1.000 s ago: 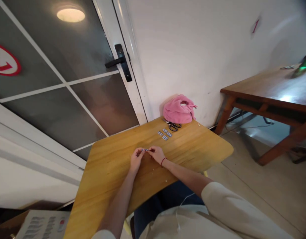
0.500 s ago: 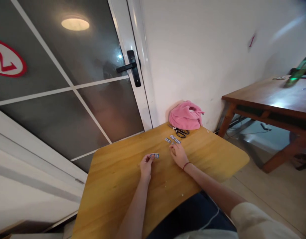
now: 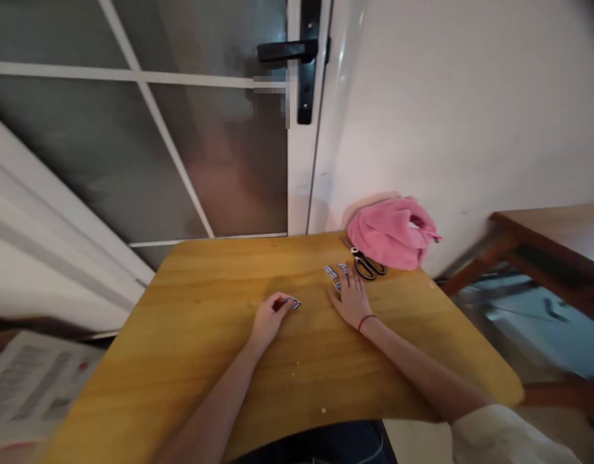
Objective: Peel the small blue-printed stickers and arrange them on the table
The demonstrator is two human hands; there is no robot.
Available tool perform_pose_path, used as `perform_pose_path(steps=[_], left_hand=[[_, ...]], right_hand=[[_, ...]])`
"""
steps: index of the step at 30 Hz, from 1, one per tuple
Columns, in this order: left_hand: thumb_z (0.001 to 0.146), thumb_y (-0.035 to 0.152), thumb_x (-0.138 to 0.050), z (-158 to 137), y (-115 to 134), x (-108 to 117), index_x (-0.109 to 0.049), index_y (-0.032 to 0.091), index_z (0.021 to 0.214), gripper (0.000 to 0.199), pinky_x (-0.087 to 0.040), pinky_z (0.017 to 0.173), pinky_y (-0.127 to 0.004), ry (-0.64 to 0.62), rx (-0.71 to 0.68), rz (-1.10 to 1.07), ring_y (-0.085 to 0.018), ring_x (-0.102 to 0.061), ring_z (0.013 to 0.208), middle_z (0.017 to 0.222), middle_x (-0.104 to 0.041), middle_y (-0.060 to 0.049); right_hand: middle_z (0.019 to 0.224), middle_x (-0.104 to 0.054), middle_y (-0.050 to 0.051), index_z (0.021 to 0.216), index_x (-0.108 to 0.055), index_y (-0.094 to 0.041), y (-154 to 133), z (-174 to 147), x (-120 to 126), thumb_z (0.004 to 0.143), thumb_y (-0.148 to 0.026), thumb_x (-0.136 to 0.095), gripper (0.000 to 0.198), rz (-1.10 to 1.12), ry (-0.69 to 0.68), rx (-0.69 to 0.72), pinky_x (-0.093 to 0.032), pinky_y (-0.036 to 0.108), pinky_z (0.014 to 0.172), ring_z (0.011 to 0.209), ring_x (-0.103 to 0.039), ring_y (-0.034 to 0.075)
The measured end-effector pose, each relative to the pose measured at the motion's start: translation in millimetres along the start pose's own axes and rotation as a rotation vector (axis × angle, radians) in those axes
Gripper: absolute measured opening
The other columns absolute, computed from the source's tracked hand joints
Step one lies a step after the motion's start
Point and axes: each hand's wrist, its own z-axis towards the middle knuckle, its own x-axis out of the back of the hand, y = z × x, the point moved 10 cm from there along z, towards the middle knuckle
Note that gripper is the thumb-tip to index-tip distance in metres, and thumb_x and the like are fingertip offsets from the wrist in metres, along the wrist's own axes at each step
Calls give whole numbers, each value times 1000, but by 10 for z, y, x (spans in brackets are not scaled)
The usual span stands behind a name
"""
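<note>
My left hand [image 3: 269, 317] pinches a small flat blue-and-white printed piece [image 3: 294, 303] between thumb and fingers, just above the wooden table. To the right, my right hand [image 3: 353, 301] lies flat with its fingers stretched forward over similar small pieces. One such piece [image 3: 330, 272] lies uncovered to the left of the fingertips, while the others are partly hidden under the fingers. Black-handled scissors [image 3: 366, 265] rest just beyond the right hand. Print on the pieces is too small to read.
A pink cloth bundle [image 3: 393, 233] sits at the table's far right corner, against the white wall. The wooden table [image 3: 200, 322] reaches a door with a black handle [image 3: 306, 58]. Another table [image 3: 543, 238] stands at the right. Printed cardboard [image 3: 40, 386] lies low at the left.
The view has shifted downward and turned. My right hand has gone from curled fingertips at the pieces to fingers stretched flat over them. My left hand keeps its piece, now tilted differently.
</note>
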Motion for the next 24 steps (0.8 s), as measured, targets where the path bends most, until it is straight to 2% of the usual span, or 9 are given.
perform_pose_path(steps=[5,9,14,18,20,24], left_hand=[[71,37,-65,-12,33,29,-66,18,72,20,-38,54,-24,72,-13,32,-11,-49,53,60,-61,0],[67,34,-69,3,44,18,-67,17,71,18,-38,56,-22,102,-35,16,-10,-48,55,61,-61,0],[64,35,-71,53,75,-6,-65,16,70,20,-37,52,-21,81,-50,11,-9,-46,52,59,-60,1],[62,35,-72,31,104,-46,-64,16,69,22,-35,50,-20,21,-59,-11,-8,-45,50,57,-59,2],[63,35,-72,-10,107,-58,-63,16,70,22,-35,50,-20,-3,-58,-23,-7,-45,50,59,-61,2],[65,36,-71,-80,93,-49,-62,16,71,22,-34,49,-21,-10,-55,-15,-7,-44,48,56,-58,2]], right_hand=[[143,-34,25,142,-24,-3,-2,99,-70,88,-45,-38,70,122,36,81,-26,49,107,137,-23,33],[147,-23,27,142,-22,-3,25,200,-49,85,-50,-43,77,204,53,91,-29,47,105,137,-22,34],[147,-23,27,142,-21,-2,-6,333,-88,83,-60,-42,86,190,28,82,-21,47,109,138,-20,34],[148,-18,29,142,-18,4,-36,439,-180,85,-57,-38,85,146,-35,52,-18,49,109,138,-17,35],[147,-22,28,140,-24,5,-50,503,-207,89,-50,-34,76,145,-51,46,-17,48,110,138,-18,34],[144,-35,20,134,-41,-1,-181,549,-233,93,-40,-23,59,198,-96,125,-16,44,112,138,-23,27]])
